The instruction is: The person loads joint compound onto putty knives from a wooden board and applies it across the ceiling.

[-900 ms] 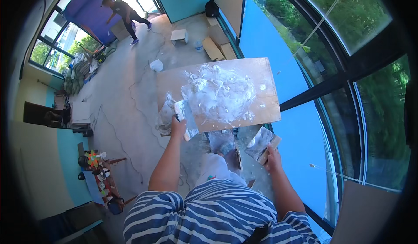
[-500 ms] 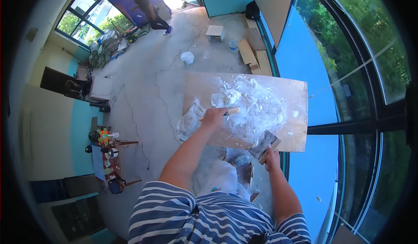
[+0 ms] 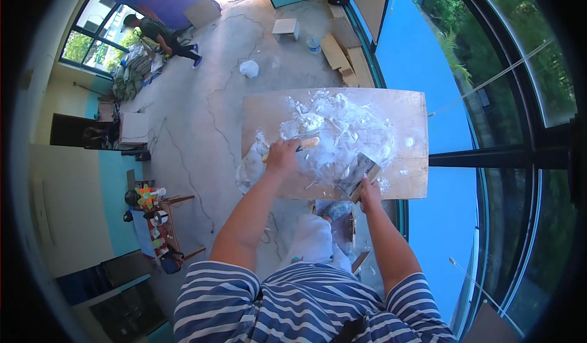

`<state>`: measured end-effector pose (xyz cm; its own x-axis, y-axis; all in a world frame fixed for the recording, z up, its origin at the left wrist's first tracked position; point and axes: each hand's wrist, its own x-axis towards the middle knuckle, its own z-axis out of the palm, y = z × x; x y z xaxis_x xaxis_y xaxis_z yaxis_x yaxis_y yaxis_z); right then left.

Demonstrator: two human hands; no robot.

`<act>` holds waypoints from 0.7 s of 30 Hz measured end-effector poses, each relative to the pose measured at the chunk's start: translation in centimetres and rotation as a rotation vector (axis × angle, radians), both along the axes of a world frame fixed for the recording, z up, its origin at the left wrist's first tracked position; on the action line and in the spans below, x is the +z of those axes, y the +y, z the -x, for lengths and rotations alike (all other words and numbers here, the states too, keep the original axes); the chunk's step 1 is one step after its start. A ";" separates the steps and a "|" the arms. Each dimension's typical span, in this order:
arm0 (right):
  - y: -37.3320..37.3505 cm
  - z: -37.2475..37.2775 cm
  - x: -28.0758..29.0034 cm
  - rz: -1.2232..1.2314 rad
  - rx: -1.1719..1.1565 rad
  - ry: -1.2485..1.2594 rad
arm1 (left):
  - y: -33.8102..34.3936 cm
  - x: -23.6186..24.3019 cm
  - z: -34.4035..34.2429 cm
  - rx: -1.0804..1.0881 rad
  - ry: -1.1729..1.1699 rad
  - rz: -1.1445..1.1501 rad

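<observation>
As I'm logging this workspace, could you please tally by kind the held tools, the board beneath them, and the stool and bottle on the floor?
Held tools with pale straight bars: 2
Pale rectangular wooden board: 1
Low pale boxy stool: 1
Clear-and-blue plastic bottle: 1
Total: 5

The left arm leaves its short sleeve and reaches toward one o'clock, bare to the wrist. The left hand lies back uppermost, its fingers curled in a grip. The right arm, bare too, points toward eleven o'clock, so the forearms converge. The right hand sits at four o'clock from the left, well apart from it, also closed in a grip. The torso lies at six o'clock.
</observation>
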<state>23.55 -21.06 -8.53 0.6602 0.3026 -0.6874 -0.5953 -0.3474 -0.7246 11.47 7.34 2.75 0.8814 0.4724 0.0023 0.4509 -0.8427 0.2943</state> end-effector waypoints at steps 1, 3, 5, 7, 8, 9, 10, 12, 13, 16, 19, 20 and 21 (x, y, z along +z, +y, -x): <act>0.3 0.3 0.3 -0.019 -0.006 0.015 | 0.3 -0.5 0.1 0.005 0.004 -0.001; 0.5 0.5 0.5 -0.037 -0.011 0.030 | 0.7 -1.3 -0.2 0.013 -0.004 -0.059; 0.6 0.5 0.2 -0.006 -0.017 0.029 | 1.1 -1.9 -0.8 0.015 0.042 -0.063; 0.3 0.1 -1.0 0.006 -0.033 0.013 | 0.9 -2.4 -2.2 0.011 0.082 -0.064; 0.2 0.0 -1.5 0.016 -0.046 -0.001 | 0.7 -2.6 -2.9 0.016 0.153 -0.044; 0.6 0.2 -1.2 0.014 -0.038 0.005 | 0.5 -2.6 -3.0 0.030 0.233 -0.025; 1.0 0.4 -0.9 0.055 -0.056 -0.008 | 0.5 -2.6 -3.2 0.038 0.239 -0.026; 1.4 0.2 -0.9 0.099 -0.074 -0.022 | 0.2 -2.5 -4.2 0.105 0.318 0.106; 1.2 -0.1 -1.2 0.080 -0.061 -0.068 | -0.1 -2.4 -4.9 0.104 0.317 0.109; 3.1 0.5 1.2 0.033 -0.027 -0.072 | -0.4 -2.0 -5.1 0.140 0.403 0.170; 4.4 -0.1 1.4 0.009 -0.057 -0.064 | -1.9 -1.1 -6.1 0.203 0.382 0.273; 4.5 -0.4 0.7 0.001 -0.080 -0.080 | -2.4 -0.9 -6.5 0.173 0.368 0.285; 4.9 -0.4 0.6 0.000 -0.071 -0.074 | -2.7 -0.9 -6.2 0.158 0.360 0.296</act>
